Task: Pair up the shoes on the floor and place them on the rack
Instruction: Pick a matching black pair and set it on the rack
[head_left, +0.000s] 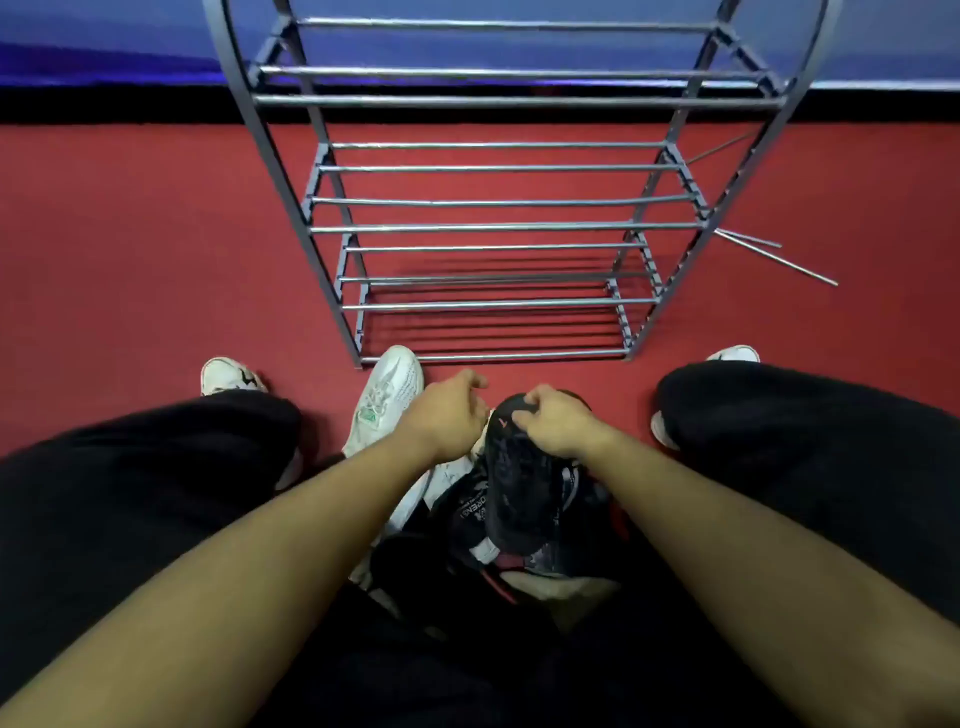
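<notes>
Down between the knees lay a heap of dark shoes (498, 530). The right hand (558, 423) was closed over the toe of the top black shoe (519, 488); the left hand (447, 415) hung loosely curled, holding nothing. The shoe looked light and soft-sided, better gripped at the heel. Beyond, a white shoe (387, 397), then the bare rack (493, 228).

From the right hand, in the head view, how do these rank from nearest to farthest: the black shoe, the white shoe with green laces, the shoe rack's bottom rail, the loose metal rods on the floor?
1. Black shoe: under the right hand, touched by it.
2. White shoe with green laces: to its left, beyond the left hand.
3. Shoe rack's bottom rail: ahead on the red floor.
4. Loose metal rods: far ahead, right of the rack.
</notes>
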